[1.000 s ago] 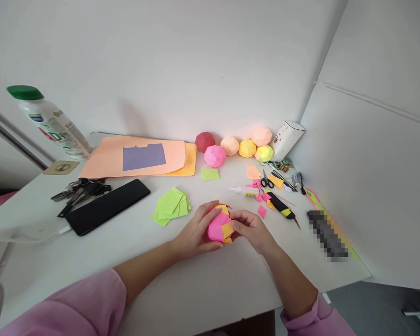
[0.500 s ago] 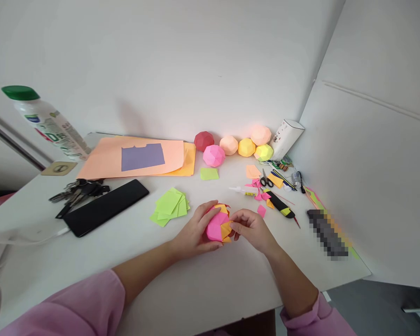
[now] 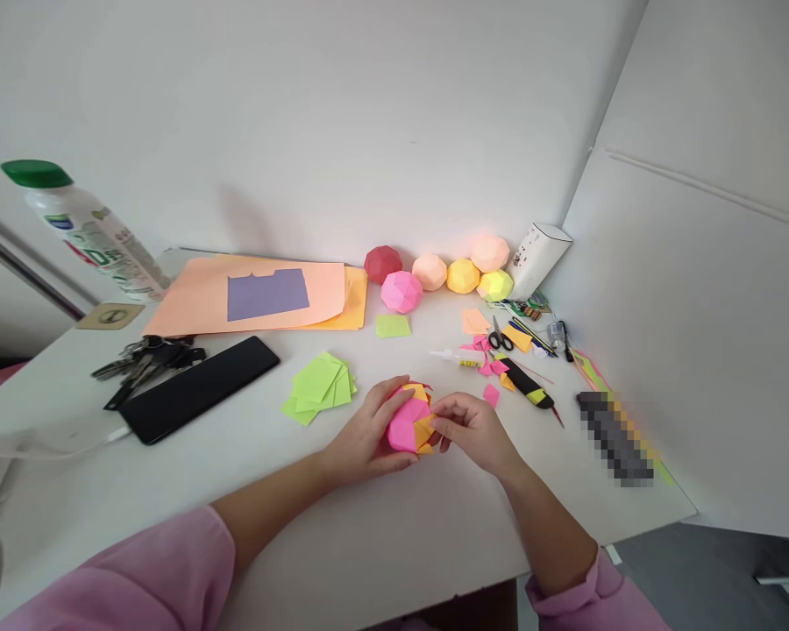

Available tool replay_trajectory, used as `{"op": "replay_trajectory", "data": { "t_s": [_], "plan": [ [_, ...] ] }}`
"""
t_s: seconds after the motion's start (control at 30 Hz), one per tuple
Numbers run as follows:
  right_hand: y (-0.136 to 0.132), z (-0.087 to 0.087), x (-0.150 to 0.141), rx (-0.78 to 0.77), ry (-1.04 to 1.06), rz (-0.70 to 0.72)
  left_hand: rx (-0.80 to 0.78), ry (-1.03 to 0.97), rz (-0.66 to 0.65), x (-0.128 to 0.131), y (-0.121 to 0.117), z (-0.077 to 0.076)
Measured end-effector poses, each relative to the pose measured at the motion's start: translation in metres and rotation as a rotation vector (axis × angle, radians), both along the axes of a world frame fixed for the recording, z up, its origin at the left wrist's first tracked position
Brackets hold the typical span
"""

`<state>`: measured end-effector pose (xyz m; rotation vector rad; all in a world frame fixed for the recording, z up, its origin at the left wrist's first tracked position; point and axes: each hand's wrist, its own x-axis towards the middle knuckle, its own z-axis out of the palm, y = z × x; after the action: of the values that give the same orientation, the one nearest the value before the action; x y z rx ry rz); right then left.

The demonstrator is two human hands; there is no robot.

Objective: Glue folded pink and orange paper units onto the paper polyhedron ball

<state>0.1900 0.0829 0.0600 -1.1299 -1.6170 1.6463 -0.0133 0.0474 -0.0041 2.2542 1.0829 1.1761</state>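
A pink and orange folded paper ball (image 3: 410, 422) sits between both my hands just above the white table (image 3: 171, 499). My left hand (image 3: 363, 436) wraps round its left side, fingers curled. From the right, my right hand (image 3: 473, 430) pinches the ball's orange part with thumb and fingertips. A stack of green paper squares (image 3: 320, 386) lies just left of my left hand. Pink and orange paper scraps (image 3: 492, 395), a glue tube (image 3: 458, 358) and a black and yellow cutter (image 3: 527, 392) lie beyond my right hand.
Several finished paper balls (image 3: 401, 291) line the back wall beside a white cup (image 3: 537, 259). Small scissors (image 3: 498, 336) lie near them. Orange sheets (image 3: 250, 298), a black phone (image 3: 201, 388), keys (image 3: 145, 359) and a green-capped bottle (image 3: 92, 232) are at the left.
My hands have hardly moved; the right fingers have shifted slightly on the ball's orange side. The view has drifted a little.
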Motion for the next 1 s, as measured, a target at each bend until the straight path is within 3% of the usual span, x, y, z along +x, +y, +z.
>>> {"op": "replay_trajectory", "data": {
  "t_s": [0.77, 1.0],
  "plan": [
    [-0.0010, 0.0012, 0.0013, 0.110, -0.057, 0.036, 0.001, 0.000, -0.015, 0.0003, -0.0005, 0.0015],
    [-0.0013, 0.0073, 0.0015, 0.021, -0.112, 0.045, 0.043, 0.019, -0.008, 0.0008, -0.0011, 0.0011]
  ]
}}
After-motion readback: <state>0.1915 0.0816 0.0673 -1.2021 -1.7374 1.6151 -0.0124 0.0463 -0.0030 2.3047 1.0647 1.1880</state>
